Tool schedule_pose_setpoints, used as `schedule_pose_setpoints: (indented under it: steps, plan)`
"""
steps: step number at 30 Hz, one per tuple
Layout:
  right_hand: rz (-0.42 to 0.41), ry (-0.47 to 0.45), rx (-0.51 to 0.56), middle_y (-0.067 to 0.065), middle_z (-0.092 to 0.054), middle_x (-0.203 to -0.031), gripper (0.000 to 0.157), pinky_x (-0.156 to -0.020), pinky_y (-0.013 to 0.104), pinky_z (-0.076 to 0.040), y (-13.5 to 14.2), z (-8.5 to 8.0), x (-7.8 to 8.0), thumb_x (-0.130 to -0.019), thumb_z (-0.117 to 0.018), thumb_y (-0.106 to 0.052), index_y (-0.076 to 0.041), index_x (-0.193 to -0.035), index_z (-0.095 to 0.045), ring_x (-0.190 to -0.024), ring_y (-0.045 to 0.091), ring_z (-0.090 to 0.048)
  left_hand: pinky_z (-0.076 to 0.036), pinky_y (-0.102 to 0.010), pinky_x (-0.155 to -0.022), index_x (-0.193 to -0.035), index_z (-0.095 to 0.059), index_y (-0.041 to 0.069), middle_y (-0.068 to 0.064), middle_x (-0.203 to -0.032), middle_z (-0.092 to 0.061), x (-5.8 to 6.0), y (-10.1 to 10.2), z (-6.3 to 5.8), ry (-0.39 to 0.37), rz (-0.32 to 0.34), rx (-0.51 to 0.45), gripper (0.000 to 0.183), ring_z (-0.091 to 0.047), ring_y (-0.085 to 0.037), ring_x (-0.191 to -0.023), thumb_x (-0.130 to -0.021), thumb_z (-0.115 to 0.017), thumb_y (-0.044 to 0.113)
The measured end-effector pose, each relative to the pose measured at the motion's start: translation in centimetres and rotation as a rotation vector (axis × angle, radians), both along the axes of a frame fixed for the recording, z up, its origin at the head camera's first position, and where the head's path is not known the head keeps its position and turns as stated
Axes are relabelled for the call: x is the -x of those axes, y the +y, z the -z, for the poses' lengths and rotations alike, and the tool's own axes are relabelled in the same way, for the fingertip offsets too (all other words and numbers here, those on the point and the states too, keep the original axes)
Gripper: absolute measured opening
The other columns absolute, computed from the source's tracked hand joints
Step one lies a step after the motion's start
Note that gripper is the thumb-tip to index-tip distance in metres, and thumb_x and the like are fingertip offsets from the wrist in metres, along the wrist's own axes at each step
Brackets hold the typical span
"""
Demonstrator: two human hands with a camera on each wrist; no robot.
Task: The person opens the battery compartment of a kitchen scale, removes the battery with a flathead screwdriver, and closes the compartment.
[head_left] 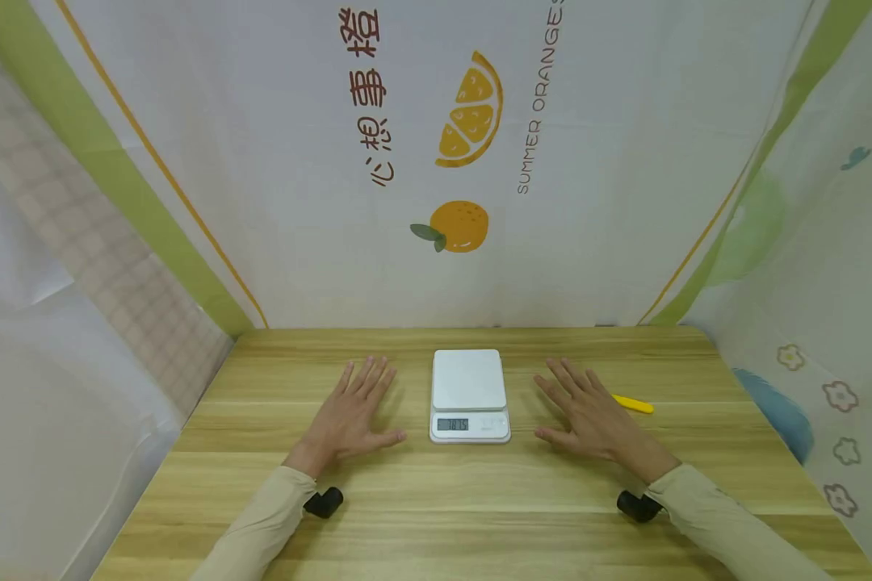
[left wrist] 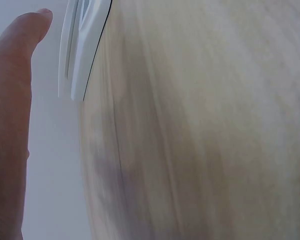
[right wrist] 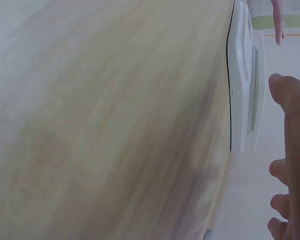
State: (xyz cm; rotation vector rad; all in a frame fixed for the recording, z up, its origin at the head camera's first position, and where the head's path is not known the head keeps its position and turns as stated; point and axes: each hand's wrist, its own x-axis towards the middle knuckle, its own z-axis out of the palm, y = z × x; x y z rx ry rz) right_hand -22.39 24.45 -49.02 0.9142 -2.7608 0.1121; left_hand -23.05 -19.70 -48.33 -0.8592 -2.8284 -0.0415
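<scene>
A white kitchen scale (head_left: pixel 469 381) stands on the wooden table between the two hands, its small display lit with digits and its platform bare. To the left of it, my left hand (head_left: pixel 352 420) is spread with straight fingers and the thumb pointing toward the scale. On the other side my right hand (head_left: pixel 589 411) is spread the same way, holding nothing. A yellow utility knife-like strip (head_left: pixel 634 403) lies just beyond the right hand, partly hidden by it. In the right wrist view the side of the scale (right wrist: pixel 238 80) shows past the thumb.
The wooden table (head_left: pixel 436 516) reaches back to a white curtain (head_left: pixel 589 202) printed with oranges and lettering. More printed cloth (head_left: pixel 792 266) hangs along the right side, and pale cloth (head_left: pixel 44 387) along the left. Black wrist cameras sit under both sleeves.
</scene>
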Motion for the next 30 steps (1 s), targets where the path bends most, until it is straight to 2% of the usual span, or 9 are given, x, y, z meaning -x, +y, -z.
schedule_pose_setpoints:
  steps: [10, 19, 25, 30]
  plan:
    - [-0.008, -0.001, 0.020, 0.022, -0.025, -0.165, 0.084, -0.117, 0.071, -0.034, 0.0, -0.2, 0.0, -0.094, -0.061, -0.064, -0.009, -0.156, -0.044, -0.149, 0.045, -0.028, -0.008, -0.056, -0.131, -0.161, -0.027, 0.004, -0.015, -0.169, -0.016, 0.1, 0.3, 0.3, 0.008, 0.010, -0.037, 0.107, -0.016, -0.035, -0.156, -0.089, -0.053, 0.077]
    - [-0.020, -0.032, 0.013, 0.027, -0.032, -0.161, 0.080, -0.115, 0.065, -0.041, -0.5, -0.9, 0.6, -0.095, -0.062, -0.061, -0.005, -0.151, -0.049, -0.146, 0.047, -0.034, -0.017, -0.058, -0.129, -0.157, -0.034, -0.001, -0.021, -0.165, -0.026, 0.4, 1.0, -0.7, 0.038, 0.053, -0.098, 0.107, -0.020, -0.039, -0.154, -0.090, -0.045, 0.081]
    - [0.010, -0.076, 0.029, 0.024, -0.043, -0.155, 0.075, -0.111, 0.063, -0.047, -1.6, -1.2, 1.3, -0.097, -0.057, -0.062, -0.007, -0.148, -0.053, -0.141, 0.045, -0.042, -0.018, -0.057, -0.130, -0.157, -0.033, -0.004, -0.022, -0.165, -0.028, 1.1, 2.5, -1.3, 0.029, 0.103, -0.134, 0.105, -0.024, -0.040, -0.152, -0.094, -0.042, 0.079]
    - [0.049, -0.118, 0.048, 0.020, -0.053, -0.146, 0.071, -0.104, 0.061, -0.053, -3.1, -1.2, 1.8, -0.098, -0.056, -0.062, -0.009, -0.146, -0.056, -0.133, 0.042, -0.050, -0.025, -0.058, -0.127, -0.155, -0.036, -0.004, -0.023, -0.159, -0.038, 1.9, 4.2, -1.1, 0.026, 0.109, -0.154, 0.107, -0.032, -0.040, -0.149, -0.093, -0.030, 0.084]
